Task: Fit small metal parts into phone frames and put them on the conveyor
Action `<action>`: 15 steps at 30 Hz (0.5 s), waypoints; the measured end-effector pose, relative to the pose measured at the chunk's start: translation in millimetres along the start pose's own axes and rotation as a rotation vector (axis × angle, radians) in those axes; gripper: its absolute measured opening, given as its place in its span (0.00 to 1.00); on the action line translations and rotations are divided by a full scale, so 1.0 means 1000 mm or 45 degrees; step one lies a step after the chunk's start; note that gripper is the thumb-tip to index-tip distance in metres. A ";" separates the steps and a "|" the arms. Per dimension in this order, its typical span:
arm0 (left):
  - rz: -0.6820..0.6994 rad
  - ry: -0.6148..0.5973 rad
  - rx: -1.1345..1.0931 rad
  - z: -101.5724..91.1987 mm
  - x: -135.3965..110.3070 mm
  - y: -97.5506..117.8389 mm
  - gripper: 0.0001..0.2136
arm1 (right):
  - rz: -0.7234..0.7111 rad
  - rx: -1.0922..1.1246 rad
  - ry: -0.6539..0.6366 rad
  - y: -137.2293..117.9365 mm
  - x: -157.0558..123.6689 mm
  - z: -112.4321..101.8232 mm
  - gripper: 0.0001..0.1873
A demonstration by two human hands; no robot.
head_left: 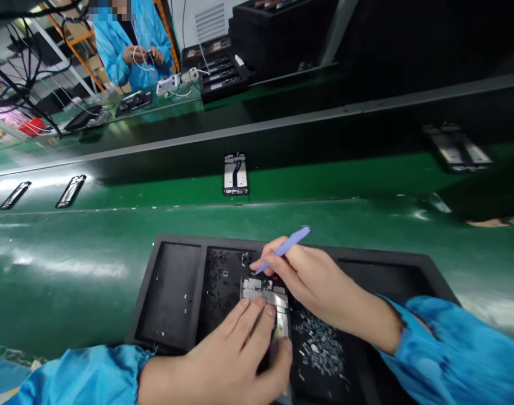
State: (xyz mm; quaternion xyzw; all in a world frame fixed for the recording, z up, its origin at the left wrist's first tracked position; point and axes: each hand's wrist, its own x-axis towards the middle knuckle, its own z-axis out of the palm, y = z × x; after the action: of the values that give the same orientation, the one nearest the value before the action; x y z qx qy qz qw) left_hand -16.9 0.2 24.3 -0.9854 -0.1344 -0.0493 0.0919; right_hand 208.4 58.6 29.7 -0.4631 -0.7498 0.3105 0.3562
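An opened phone body (267, 289) with silvery metal plates lies on a black compartmented tray (168, 241). Across it rests my left hand (235, 349), fingertips on the plates and thumb by the right edge, holding the phone in place. My right hand (311, 275) pinches slim lavender tweezers (288, 243) whose tip points down near the phone's top edge; what the tip touches is too small to make out. Left of the phone, a tray compartment contains many small dark pieces (218, 275). Right of it lies a pile of small silvery and clear bits (322, 346).
Beyond the tray, an opened phone (236, 175) lies on a green strip, with another at far right (458, 147) and several at left (71, 191). Across the bench, a person in blue (134, 48) handles a cable. Black trays (223, 76) stand there; cables hang upper left.
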 end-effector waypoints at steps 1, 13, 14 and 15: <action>-0.017 0.068 0.028 0.006 0.001 0.002 0.27 | -0.024 -0.034 -0.017 0.003 0.002 0.006 0.15; -0.198 0.211 -0.093 0.023 -0.001 0.010 0.17 | -0.222 -0.332 -0.006 0.007 -0.001 0.013 0.15; -0.207 0.203 -0.103 0.023 -0.002 0.010 0.18 | -0.234 -0.360 -0.021 0.007 -0.001 0.013 0.15; -0.215 0.197 -0.112 0.023 -0.002 0.011 0.18 | -0.246 -0.390 -0.030 0.007 -0.001 0.013 0.15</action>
State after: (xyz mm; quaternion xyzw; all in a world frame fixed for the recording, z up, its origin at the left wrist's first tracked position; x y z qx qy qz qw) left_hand -13.9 -5.8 -0.4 -0.9669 -0.2072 -0.1386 0.0544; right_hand 201.5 58.5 16.4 -0.4340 -0.8335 0.1626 0.3009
